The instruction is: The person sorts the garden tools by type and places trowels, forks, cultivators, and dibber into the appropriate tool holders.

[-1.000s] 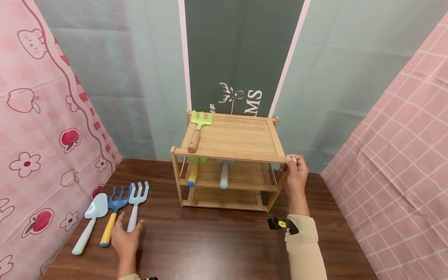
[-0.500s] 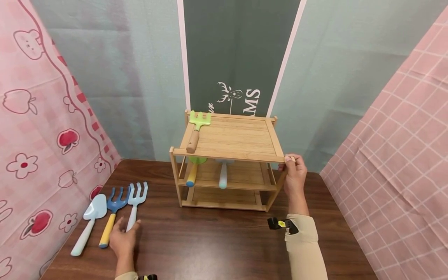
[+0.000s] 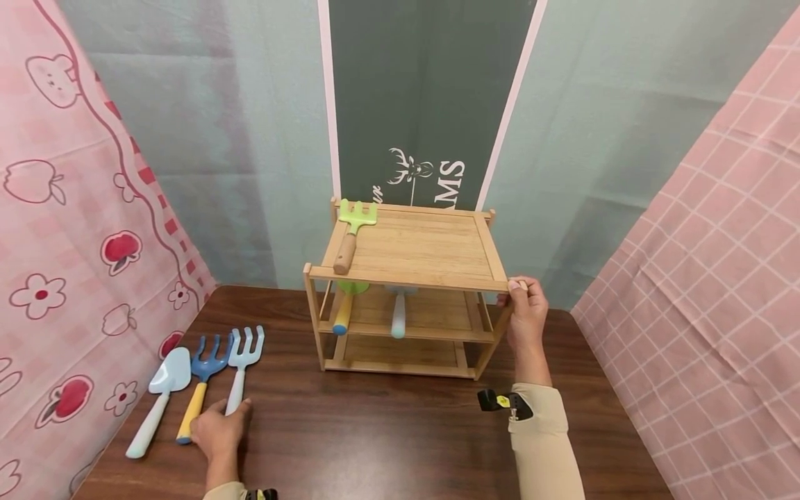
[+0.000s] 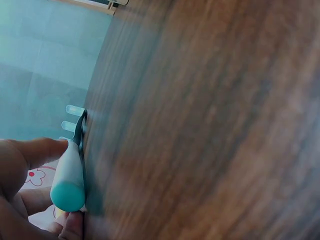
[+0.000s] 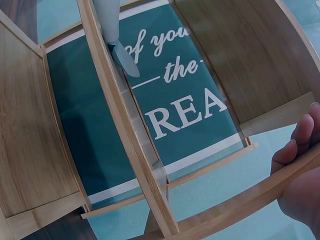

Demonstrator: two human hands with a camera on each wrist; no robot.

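We see the light blue fork (image 3: pixel 237 385) lying on the left part of the desk (image 3: pixel 350 430), its tines pointing far and its handle running near, so that its long axis goes from near to far with a slight lean to the right at the far end. Our left hand (image 3: pixel 217 432) is low over the handle, fingers narrow and curved about it: in the left wrist view, the thumb (image 4: pixel 47 151) meets the right side, the other fingers lie along the left, and the teal butt faces us. Just to the left of it lie the dark blue fork (image 3: pixel 199 391) with a yellow handle and, beyond that, the light blue trowel (image 3: pixel 161 403), both with their heads far and angled right. Our right hand (image 3: pixel 528 319) grips the near right corner of the wooden rack (image 3: pixel 425 243), fingers closed round the frame. On its top shelf, at the left, we have the green fork (image 3: pixel 350 242), tines far; on the shelf below, the yellow-handled tool (image 3: pixel 343 314) and the pale-handled tool (image 3: pixel 399 314) point their handles near, their heads partly hidden.
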